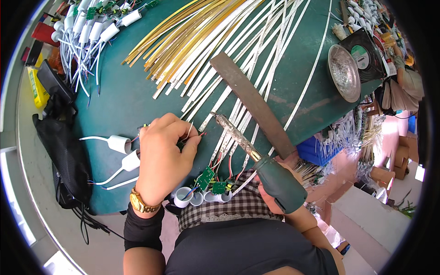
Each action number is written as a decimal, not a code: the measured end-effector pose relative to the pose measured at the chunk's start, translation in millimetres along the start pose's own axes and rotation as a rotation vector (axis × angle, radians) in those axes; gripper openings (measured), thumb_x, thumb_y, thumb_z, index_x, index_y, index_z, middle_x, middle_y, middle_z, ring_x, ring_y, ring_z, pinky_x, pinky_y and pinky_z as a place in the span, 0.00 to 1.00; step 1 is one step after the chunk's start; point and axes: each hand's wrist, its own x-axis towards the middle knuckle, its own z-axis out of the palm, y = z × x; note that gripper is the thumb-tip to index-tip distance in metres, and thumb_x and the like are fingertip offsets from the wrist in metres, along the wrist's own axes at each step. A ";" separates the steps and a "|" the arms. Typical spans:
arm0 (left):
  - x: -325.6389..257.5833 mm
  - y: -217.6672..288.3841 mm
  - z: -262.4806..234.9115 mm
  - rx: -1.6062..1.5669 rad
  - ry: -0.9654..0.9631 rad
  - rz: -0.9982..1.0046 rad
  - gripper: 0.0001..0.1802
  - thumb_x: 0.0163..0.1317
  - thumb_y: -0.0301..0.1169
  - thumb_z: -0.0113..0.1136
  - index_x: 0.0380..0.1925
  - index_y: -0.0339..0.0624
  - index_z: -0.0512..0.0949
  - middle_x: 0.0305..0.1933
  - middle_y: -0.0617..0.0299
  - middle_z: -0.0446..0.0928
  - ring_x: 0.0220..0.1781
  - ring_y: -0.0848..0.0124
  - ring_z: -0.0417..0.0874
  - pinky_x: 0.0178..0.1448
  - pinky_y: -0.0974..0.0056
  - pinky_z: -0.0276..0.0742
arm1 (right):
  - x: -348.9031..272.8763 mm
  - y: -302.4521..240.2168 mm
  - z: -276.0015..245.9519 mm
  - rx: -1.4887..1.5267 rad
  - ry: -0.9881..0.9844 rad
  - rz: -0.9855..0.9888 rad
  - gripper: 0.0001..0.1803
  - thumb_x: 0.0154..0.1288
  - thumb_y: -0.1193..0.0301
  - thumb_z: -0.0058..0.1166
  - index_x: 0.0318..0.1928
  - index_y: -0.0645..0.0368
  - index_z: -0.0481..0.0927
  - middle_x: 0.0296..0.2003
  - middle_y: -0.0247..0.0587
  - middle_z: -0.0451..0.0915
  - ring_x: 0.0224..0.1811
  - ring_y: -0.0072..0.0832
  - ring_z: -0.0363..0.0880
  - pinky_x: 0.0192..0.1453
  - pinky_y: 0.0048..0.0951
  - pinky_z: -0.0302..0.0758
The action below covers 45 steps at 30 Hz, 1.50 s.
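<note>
My left hand (167,153) is closed in a pinch on thin wires (190,130), one white and one with a reddish tip, poking out past the fingertips. My right hand (269,200) grips the dark green handle of a soldering iron (238,140), whose tip points up and left above the strips. Several narrow LED strips (238,39), white and yellowish, fan across the table. Some have red, black and white leads running to small green circuit boards (205,178) beside white caps (182,197) at the near edge. White caps with cables (120,144) lie left of my left hand.
A flat rusty bar (254,103) lies across the strips. At the right stand a metal bowl (343,73) and a black fan (364,55). White caps with cables (87,34) are heaped at the far left. A black bag (62,151) hangs at the left edge; a blue bin (316,151) sits right.
</note>
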 end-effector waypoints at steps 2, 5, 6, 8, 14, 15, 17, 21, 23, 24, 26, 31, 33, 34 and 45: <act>-0.4 -0.3 1.6 -0.120 -0.057 -0.169 0.03 0.48 0.26 0.65 0.22 0.43 0.79 0.25 0.63 0.73 0.32 0.61 0.74 0.40 0.58 0.59 | 1.1 -2.3 -1.2 -0.019 -0.035 0.052 0.24 0.48 0.72 0.65 0.48 0.65 0.79 0.41 0.46 0.81 0.36 0.39 0.84 0.40 0.32 0.80; 2.4 0.4 1.0 -0.125 -0.062 -0.217 0.03 0.45 0.25 0.64 0.19 0.44 0.78 0.23 0.63 0.72 0.30 0.62 0.74 0.39 0.59 0.58 | 6.1 -2.6 -2.7 -0.117 -0.067 -0.056 0.23 0.49 0.72 0.65 0.48 0.67 0.79 0.41 0.46 0.82 0.36 0.39 0.84 0.40 0.31 0.80; 3.2 0.7 1.0 -0.125 -0.061 -0.217 0.03 0.45 0.25 0.64 0.19 0.44 0.78 0.23 0.63 0.72 0.30 0.62 0.74 0.39 0.59 0.58 | 6.7 -2.1 -2.9 -0.117 -0.067 -0.057 0.23 0.49 0.72 0.65 0.48 0.67 0.79 0.41 0.46 0.82 0.36 0.39 0.84 0.40 0.31 0.80; 4.8 1.3 0.5 -0.098 -0.065 -0.220 0.03 0.42 0.25 0.63 0.18 0.44 0.77 0.22 0.64 0.71 0.28 0.62 0.74 0.38 0.60 0.57 | 7.3 -1.5 -2.8 -0.143 -0.072 -0.085 0.23 0.49 0.72 0.65 0.48 0.67 0.79 0.41 0.47 0.82 0.37 0.38 0.84 0.40 0.31 0.80; 9.7 -0.7 -1.4 0.005 -0.078 -0.111 0.05 0.41 0.22 0.64 0.19 0.36 0.77 0.21 0.60 0.72 0.21 0.71 0.73 0.29 0.68 0.68 | -17.9 1.0 9.4 0.293 0.005 0.352 0.23 0.48 0.71 0.66 0.47 0.65 0.79 0.40 0.45 0.82 0.37 0.38 0.84 0.39 0.30 0.80; 10.1 -1.4 -2.4 0.008 -0.077 -0.112 0.05 0.41 0.22 0.64 0.19 0.36 0.77 0.21 0.60 0.72 0.21 0.71 0.73 0.29 0.68 0.68 | -22.0 2.0 9.3 0.296 0.005 0.350 0.23 0.48 0.71 0.66 0.47 0.65 0.79 0.40 0.45 0.82 0.37 0.38 0.84 0.39 0.30 0.80; 11.4 -3.6 -4.5 0.003 -0.126 -0.120 0.05 0.41 0.22 0.64 0.19 0.36 0.77 0.21 0.60 0.73 0.21 0.71 0.73 0.28 0.68 0.69 | -27.1 4.2 6.2 0.100 -0.113 0.332 0.23 0.48 0.70 0.66 0.47 0.59 0.81 0.40 0.40 0.82 0.36 0.36 0.84 0.37 0.29 0.79; 20.8 -8.3 -9.0 0.005 -0.173 -0.088 0.04 0.42 0.23 0.64 0.19 0.36 0.77 0.21 0.60 0.74 0.21 0.71 0.74 0.28 0.68 0.69 | -17.9 -8.8 -7.1 0.279 -0.245 0.708 0.23 0.47 0.68 0.66 0.47 0.55 0.82 0.39 0.36 0.83 0.34 0.33 0.83 0.36 0.29 0.78; 28.0 -12.2 -14.0 -0.043 -0.289 -0.052 0.04 0.42 0.23 0.64 0.19 0.37 0.78 0.20 0.61 0.74 0.19 0.71 0.73 0.27 0.68 0.68 | -27.3 -0.5 0.4 0.119 -0.243 0.266 0.18 0.69 0.71 0.50 0.55 0.72 0.72 0.39 0.51 0.81 0.40 0.27 0.80 0.45 0.25 0.77; 32.3 -14.2 -16.7 -0.044 -0.286 -0.051 0.04 0.42 0.23 0.64 0.19 0.37 0.78 0.20 0.61 0.74 0.19 0.71 0.73 0.27 0.68 0.68 | -26.8 -1.8 -0.1 0.117 -0.244 0.264 0.18 0.69 0.71 0.50 0.55 0.72 0.72 0.39 0.51 0.81 0.40 0.27 0.80 0.45 0.25 0.77; 41.5 -18.4 -20.4 -0.144 -0.449 -0.107 0.04 0.42 0.24 0.63 0.19 0.36 0.78 0.18 0.60 0.73 0.18 0.70 0.73 0.26 0.67 0.68 | -23.2 -4.9 -1.7 0.067 -0.370 0.367 0.18 0.68 0.73 0.51 0.55 0.71 0.72 0.40 0.51 0.81 0.41 0.28 0.80 0.48 0.26 0.77; 52.0 -19.8 -25.1 -0.097 -0.505 -0.045 0.04 0.41 0.24 0.61 0.19 0.36 0.78 0.17 0.56 0.73 0.18 0.68 0.74 0.26 0.65 0.68 | -16.7 -7.1 3.0 0.332 -0.477 0.873 0.21 0.66 0.76 0.53 0.58 0.70 0.71 0.43 0.52 0.80 0.43 0.29 0.80 0.52 0.28 0.76; 50.7 -21.7 -24.8 -0.093 -0.499 -0.021 0.04 0.42 0.24 0.61 0.19 0.36 0.78 0.17 0.55 0.73 0.18 0.66 0.74 0.26 0.64 0.69 | -27.8 -1.1 3.8 0.484 -0.390 0.924 0.23 0.65 0.76 0.54 0.59 0.69 0.70 0.45 0.53 0.80 0.44 0.29 0.80 0.53 0.28 0.76; 49.7 -22.7 -24.9 -0.090 -0.494 -0.010 0.03 0.42 0.24 0.61 0.19 0.36 0.78 0.17 0.55 0.73 0.19 0.65 0.75 0.27 0.64 0.69 | -29.2 0.0 2.5 0.387 -0.411 0.774 0.24 0.63 0.77 0.55 0.59 0.69 0.70 0.45 0.53 0.80 0.44 0.29 0.80 0.53 0.28 0.76; 43.7 -24.4 -20.5 -0.073 -0.447 0.037 0.03 0.40 0.23 0.60 0.16 0.37 0.76 0.17 0.56 0.72 0.19 0.63 0.75 0.27 0.63 0.70 | -35.5 11.0 8.8 0.041 -0.319 0.351 0.23 0.42 0.64 0.68 0.43 0.55 0.82 0.33 0.37 0.81 0.28 0.36 0.82 0.32 0.32 0.77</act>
